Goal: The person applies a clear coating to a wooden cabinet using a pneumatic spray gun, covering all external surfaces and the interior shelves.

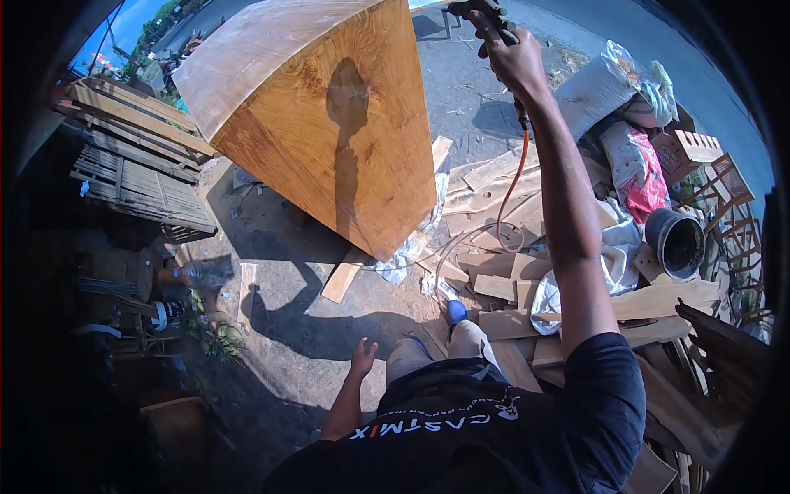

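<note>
My right hand (512,62) is raised high at the top, its fingers wrapped round a dark spray gun (487,16). An orange hose (522,173) hangs from the gun's lower end and curves down toward scraps of wood. Left of the gun stands a large wooden piece of furniture (391,123), with a glossy orange-brown, grained face and a paler curved side (263,58). A dark shadow lies across the glossy face. Low in the middle, my left hand (363,359) hangs with fingers apart, holding nothing, beside my leg.
Offcuts of wood (502,288) and plastic sheeting cover the ground at right. Behind them are full white sacks (601,86), a black bucket (676,243) and small wooden frames. Stacked planks (136,115) and a bamboo slat rack (148,189) stand at left. A loose board (343,276) lies under the furniture.
</note>
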Available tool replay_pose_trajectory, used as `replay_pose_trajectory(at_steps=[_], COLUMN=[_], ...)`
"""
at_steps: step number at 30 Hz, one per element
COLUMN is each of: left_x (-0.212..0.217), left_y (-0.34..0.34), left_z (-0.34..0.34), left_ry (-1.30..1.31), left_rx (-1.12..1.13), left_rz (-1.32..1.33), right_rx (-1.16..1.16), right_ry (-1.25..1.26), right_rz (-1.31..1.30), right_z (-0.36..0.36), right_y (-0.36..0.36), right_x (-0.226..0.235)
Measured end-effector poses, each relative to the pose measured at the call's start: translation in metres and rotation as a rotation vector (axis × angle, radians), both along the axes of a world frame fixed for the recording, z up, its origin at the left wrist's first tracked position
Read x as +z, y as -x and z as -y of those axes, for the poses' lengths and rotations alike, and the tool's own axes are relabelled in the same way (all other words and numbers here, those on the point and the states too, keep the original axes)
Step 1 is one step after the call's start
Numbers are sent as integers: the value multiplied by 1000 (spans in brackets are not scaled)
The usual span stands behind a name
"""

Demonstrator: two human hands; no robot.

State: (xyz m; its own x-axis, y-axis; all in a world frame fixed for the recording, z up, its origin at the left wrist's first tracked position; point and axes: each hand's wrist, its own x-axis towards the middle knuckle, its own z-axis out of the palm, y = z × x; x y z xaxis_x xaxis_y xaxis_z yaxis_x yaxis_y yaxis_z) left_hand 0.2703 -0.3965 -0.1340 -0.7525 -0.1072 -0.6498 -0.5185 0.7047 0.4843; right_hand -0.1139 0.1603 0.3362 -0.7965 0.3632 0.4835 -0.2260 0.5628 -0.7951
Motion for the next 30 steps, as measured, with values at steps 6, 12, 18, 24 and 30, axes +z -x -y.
replay_pose_trajectory(at_steps=[6,12,18,24,30], left_x=[8,5,-5,-9,-14], left_y=[-21,-30,-30,-27,-41], left_z=[-12,-1,20,57,121], left_ry=[23,10,-14,-67,-53], left_rx=[8,38,51,42,18], left_rz=[-3,40,15,27,59], right_rx=[167,305,474,499,209], right_ry=[36,11,35,62,70], right_rz=[72,86,47,35,-86], right_z=[60,126,194,243,258], right_y=[-49,-97,-126,-152,-156], right_x=[9,35,38,40,-4])
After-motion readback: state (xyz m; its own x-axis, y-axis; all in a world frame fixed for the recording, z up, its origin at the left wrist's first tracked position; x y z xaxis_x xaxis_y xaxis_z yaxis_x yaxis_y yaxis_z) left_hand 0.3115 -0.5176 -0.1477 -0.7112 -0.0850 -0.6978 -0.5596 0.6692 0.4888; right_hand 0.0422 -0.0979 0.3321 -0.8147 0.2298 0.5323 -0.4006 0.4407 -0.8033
